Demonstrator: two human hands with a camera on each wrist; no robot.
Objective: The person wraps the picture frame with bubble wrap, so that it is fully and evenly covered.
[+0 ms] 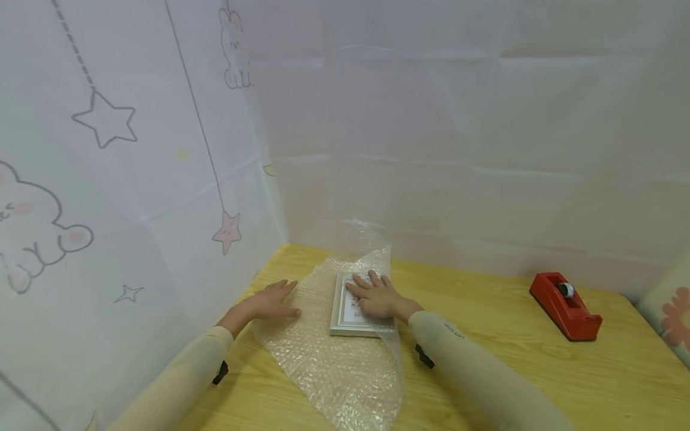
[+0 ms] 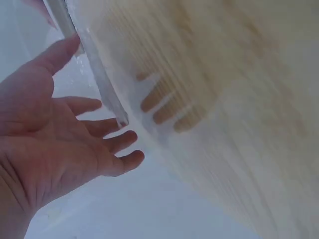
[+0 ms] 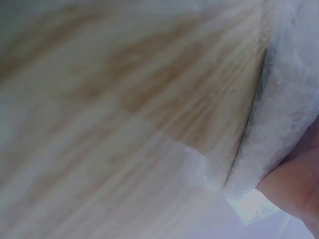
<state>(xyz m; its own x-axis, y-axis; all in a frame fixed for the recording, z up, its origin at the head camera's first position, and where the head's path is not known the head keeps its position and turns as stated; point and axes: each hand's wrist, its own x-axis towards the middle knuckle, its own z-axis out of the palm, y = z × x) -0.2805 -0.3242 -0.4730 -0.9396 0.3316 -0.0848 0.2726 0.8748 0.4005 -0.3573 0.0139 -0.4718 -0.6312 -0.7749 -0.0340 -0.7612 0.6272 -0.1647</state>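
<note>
A silver picture frame (image 1: 353, 330) with a white printed insert lies face up on a sheet of clear bubble wrap (image 1: 345, 365). The wrap's right side is folded up over the frame's right part. My right hand (image 1: 380, 297) rests flat on the frame with its fingers spread, pressing the folded wrap there. Left of the frame, my left hand (image 1: 272, 301) hovers at the wrap's left edge, fingers extended and holding nothing. The left wrist view shows that hand (image 2: 55, 129) beside the wrap edge (image 2: 102, 79). Only part of the right hand (image 3: 294, 181) appears in the right wrist view.
A red tape dispenser (image 1: 566, 308) with a roll in it stands at the right on the yellow wood-grain table (image 1: 474, 311). White sheeting (image 1: 458, 149) hangs behind the table, and a patterned sheet (image 1: 162, 179) borders its left side.
</note>
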